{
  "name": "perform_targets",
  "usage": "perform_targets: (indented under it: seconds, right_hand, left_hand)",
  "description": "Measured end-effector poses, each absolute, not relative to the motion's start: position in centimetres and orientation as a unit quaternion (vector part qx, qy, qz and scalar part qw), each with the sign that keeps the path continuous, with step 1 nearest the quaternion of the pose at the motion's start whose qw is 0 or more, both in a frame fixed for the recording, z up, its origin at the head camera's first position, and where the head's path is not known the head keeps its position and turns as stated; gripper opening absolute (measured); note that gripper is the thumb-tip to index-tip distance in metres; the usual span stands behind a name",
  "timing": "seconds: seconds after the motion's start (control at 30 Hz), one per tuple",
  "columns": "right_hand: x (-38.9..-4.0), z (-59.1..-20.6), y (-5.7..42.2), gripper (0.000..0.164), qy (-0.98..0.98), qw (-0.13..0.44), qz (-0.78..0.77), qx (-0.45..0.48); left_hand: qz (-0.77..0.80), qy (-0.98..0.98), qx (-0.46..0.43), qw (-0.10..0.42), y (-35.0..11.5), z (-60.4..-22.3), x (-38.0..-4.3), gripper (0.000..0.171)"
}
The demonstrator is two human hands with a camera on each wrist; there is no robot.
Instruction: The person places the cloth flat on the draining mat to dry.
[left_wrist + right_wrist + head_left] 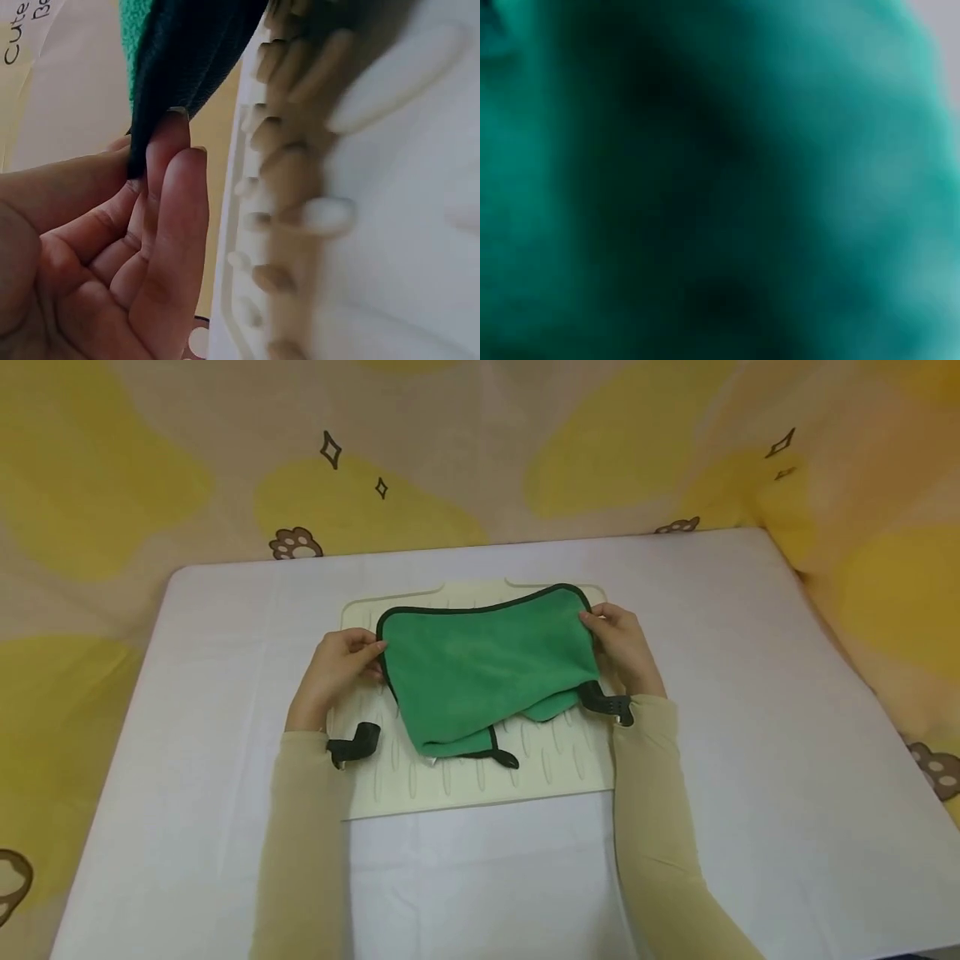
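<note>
A green cloth [487, 668] with a dark edge binding is spread between both hands in the head view, its lower part folded under and a dark hanging loop [506, 759] at the bottom. My left hand [341, 668] pinches its left edge between thumb and fingers; the left wrist view shows the dark binding [180, 67] in that pinch. At the upper right edge, my right hand [621, 643] pinches the cloth the same way. Blurred green cloth [870, 180] fills the right wrist view and hides the right fingers there. Beneath lies a cream ridged board [555, 768].
The board rests on a table with a white cover [750, 735]. A patterned yellow and beige fabric [480, 452] hangs behind and around the table. Black wrist mounts [356, 744] stick out inward from both sleeves.
</note>
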State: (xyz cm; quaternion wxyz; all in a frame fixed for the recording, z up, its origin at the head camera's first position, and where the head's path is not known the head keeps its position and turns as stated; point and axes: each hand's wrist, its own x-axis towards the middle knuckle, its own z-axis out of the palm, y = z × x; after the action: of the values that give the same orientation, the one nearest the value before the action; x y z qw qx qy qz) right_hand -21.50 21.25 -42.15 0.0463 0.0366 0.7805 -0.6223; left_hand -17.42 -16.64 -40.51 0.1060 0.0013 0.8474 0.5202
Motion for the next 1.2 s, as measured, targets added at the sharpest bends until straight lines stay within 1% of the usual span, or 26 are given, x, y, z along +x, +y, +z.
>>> perform_targets:
  seconds: [0.13,0.23,0.43,0.5,0.6,0.73,0.83,0.97,1.07,1.2]
  right_hand:
    - [-21.5,-42.0,20.8,0.017,0.761,0.02,-0.646,0.056]
    - [-21.6,-42.0,20.3,0.015,0.752,0.01,-0.656,0.066]
    - [-21.7,-41.9,19.7,0.016,0.749,-0.002,-0.658,0.079]
    - [-21.7,-41.9,19.7,0.018,0.757,0.001,-0.649,0.078]
    - [-21.6,-41.9,19.8,0.022,0.778,0.019,-0.624,0.07]
    - [-21.5,-41.9,20.3,0.028,0.792,0.051,-0.606,0.057]
    - [-21.4,-41.8,20.9,0.03,0.805,0.073,-0.587,0.043]
    - [-21.4,-41.7,21.5,0.033,0.837,0.105,-0.536,0.021]
    - [-21.5,-41.8,22.0,0.031,0.845,0.127,-0.52,0.002]
    - [-21.3,-42.0,22.4,0.026,0.817,0.155,-0.555,-0.018]
  left_hand:
    - [0.515,0.85,0.006,0.108,-16.7,-39.9,-18.9,0.03]
    - [0.519,0.847,-0.003,0.112,-16.7,-39.9,-20.0,0.032]
    - [0.525,0.846,-0.033,0.087,-16.9,-40.0,-21.1,0.031]
    - [0.523,0.847,-0.04,0.09,-16.7,-40.2,-21.2,0.033]
    - [0.516,0.846,-0.051,0.126,-16.3,-40.5,-20.8,0.036]
    - [0.503,0.846,-0.056,0.165,-15.6,-40.7,-19.2,0.043]
    - [0.516,0.838,-0.057,0.167,-15.2,-40.7,-17.8,0.044]
    - [0.546,0.818,-0.059,0.172,-15.1,-41.1,-16.1,0.04]
    - [0.551,0.815,-0.055,0.172,-15.2,-41.3,-15.3,0.037]
    - [0.547,0.816,-0.046,0.182,-15.5,-41.2,-15.0,0.036]
